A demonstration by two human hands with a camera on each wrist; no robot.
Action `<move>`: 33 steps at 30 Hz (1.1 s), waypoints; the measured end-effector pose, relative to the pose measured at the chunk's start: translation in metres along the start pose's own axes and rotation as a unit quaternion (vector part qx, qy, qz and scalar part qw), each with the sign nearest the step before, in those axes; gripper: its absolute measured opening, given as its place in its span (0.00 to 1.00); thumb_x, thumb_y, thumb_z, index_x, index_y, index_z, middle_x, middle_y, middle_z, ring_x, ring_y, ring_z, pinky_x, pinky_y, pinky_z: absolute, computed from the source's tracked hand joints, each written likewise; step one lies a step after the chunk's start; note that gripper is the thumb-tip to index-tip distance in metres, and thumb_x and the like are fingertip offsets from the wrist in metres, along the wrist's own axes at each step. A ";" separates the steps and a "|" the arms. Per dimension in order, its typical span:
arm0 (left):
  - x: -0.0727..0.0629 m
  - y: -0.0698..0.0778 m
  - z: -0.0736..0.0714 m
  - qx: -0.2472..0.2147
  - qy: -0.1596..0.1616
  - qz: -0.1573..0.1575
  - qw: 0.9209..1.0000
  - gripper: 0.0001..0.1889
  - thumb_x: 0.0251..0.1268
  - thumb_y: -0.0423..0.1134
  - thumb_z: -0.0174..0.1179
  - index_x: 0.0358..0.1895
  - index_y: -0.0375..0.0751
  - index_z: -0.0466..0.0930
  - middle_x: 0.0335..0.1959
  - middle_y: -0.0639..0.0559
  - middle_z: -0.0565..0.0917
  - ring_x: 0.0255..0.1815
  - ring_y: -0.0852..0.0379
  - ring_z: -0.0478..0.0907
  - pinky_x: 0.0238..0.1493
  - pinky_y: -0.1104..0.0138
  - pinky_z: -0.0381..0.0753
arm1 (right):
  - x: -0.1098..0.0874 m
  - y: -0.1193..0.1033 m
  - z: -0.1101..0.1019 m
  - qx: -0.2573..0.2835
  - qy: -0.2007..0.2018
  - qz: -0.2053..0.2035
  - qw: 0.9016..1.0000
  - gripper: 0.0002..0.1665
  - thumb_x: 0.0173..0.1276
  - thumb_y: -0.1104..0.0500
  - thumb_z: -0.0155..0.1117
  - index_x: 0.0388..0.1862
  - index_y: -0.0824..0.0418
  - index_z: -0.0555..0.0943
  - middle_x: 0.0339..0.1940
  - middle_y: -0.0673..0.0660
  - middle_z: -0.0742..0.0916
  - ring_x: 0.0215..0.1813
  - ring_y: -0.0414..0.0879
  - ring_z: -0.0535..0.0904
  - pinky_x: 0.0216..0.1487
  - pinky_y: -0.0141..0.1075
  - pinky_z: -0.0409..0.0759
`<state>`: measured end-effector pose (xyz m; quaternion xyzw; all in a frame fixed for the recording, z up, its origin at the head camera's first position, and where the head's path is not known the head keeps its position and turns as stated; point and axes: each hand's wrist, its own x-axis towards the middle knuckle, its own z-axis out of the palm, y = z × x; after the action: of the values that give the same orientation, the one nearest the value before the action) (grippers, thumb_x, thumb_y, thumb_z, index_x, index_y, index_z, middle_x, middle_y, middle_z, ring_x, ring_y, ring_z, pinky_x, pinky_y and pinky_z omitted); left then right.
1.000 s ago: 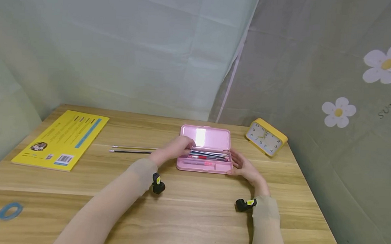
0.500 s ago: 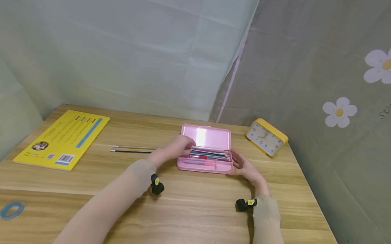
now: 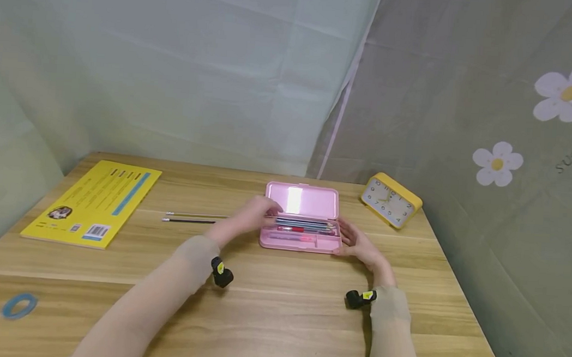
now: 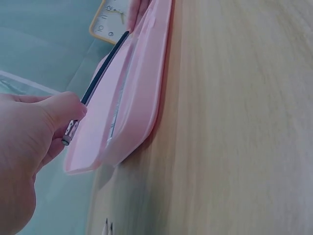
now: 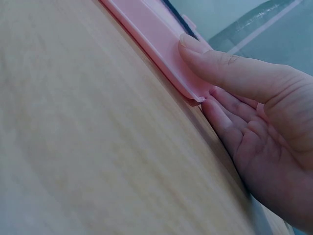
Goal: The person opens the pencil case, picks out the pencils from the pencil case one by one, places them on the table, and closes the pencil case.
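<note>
A pink pencil case (image 3: 316, 203) lies on the table with its lid raised. In its back compartment are several pencils (image 3: 305, 223) and a red pen (image 3: 290, 229); a translucent pink-tipped pen (image 3: 289, 237) lies in the front one. My left hand (image 3: 250, 215) is at the case's left end. In the left wrist view it pinches a dark pencil (image 4: 104, 69) by its metal-banded end, the shaft stretching along over the case. My right hand (image 3: 360, 249) holds the case's right end, thumb (image 5: 205, 61) on the front wall and fingers round the corner.
Left of the case, two more pencils (image 3: 189, 221) lie side by side, partly behind the left forearm. A yellow book (image 3: 93, 202) lies at the table's left, a blue ring (image 3: 19, 306) at the front left. A yellow clock (image 3: 391, 201) stands at the back right.
My left hand has shifted slightly left, and the pencils by it now lie straighter along the back compartment. The right hand stays at the case's right end.
</note>
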<state>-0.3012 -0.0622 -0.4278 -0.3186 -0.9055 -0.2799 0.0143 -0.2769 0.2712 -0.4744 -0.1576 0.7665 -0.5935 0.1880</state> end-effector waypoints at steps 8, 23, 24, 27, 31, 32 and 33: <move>-0.014 -0.004 -0.013 -0.020 0.029 -0.005 0.999 0.14 0.56 0.26 0.64 0.47 0.31 0.84 0.36 0.44 0.87 0.39 0.52 0.83 0.45 0.62 0.85 | 0.000 0.001 -0.001 -0.008 -0.004 -0.003 1.000 0.59 0.58 0.69 0.71 0.79 0.65 0.44 0.80 0.67 0.53 0.79 0.64 0.52 0.77 0.49 0.56; -0.046 -0.014 -0.058 0.013 0.129 0.079 0.988 0.13 0.51 0.24 0.65 0.43 0.29 0.85 0.33 0.41 0.88 0.33 0.50 0.85 0.39 0.60 0.87 | -0.002 -0.002 0.001 0.002 -0.006 -0.008 1.000 0.59 0.58 0.70 0.70 0.79 0.67 0.43 0.80 0.68 0.52 0.79 0.65 0.51 0.77 0.49 0.55; -0.050 -0.017 -0.061 0.016 0.132 0.080 0.988 0.13 0.52 0.24 0.65 0.43 0.29 0.85 0.33 0.42 0.88 0.33 0.50 0.85 0.39 0.59 0.86 | -0.002 -0.002 0.001 0.001 -0.006 -0.007 1.000 0.59 0.58 0.70 0.70 0.79 0.67 0.43 0.80 0.68 0.52 0.79 0.65 0.51 0.77 0.49 0.54; -0.061 -0.026 -0.068 0.027 0.144 0.081 0.986 0.13 0.52 0.24 0.66 0.43 0.29 0.85 0.32 0.43 0.88 0.33 0.51 0.84 0.38 0.58 0.86 | -0.002 -0.003 0.001 0.001 -0.002 0.000 1.000 0.59 0.58 0.70 0.71 0.79 0.65 0.44 0.80 0.67 0.53 0.79 0.63 0.51 0.77 0.49 0.54; -0.078 -0.043 -0.073 0.029 0.158 0.077 0.984 0.12 0.52 0.23 0.66 0.42 0.28 0.85 0.30 0.44 0.87 0.31 0.52 0.83 0.36 0.58 0.85 | -0.002 -0.003 0.001 -0.002 -0.002 -0.002 1.000 0.59 0.58 0.70 0.71 0.79 0.65 0.44 0.80 0.67 0.53 0.79 0.64 0.51 0.77 0.50 0.54; -0.083 -0.047 -0.074 0.028 0.160 0.072 0.984 0.12 0.52 0.23 0.67 0.42 0.28 0.85 0.30 0.44 0.87 0.31 0.52 0.82 0.36 0.57 0.84 | -0.002 -0.003 0.001 -0.001 -0.003 -0.004 1.000 0.59 0.58 0.70 0.70 0.79 0.65 0.44 0.80 0.67 0.52 0.79 0.64 0.51 0.77 0.50 0.54; -0.087 -0.051 -0.075 0.027 0.160 0.066 0.985 0.12 0.52 0.23 0.67 0.42 0.28 0.85 0.29 0.44 0.87 0.31 0.52 0.82 0.36 0.57 0.84 | -0.003 -0.002 0.001 -0.001 -0.004 -0.006 1.000 0.59 0.58 0.69 0.70 0.79 0.66 0.44 0.80 0.68 0.52 0.79 0.64 0.51 0.77 0.51 0.54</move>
<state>-0.2731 -0.1833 -0.4077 -0.3282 -0.8758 -0.3014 0.1855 -0.2739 0.2708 -0.4722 -0.1645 0.7652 -0.5936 0.1875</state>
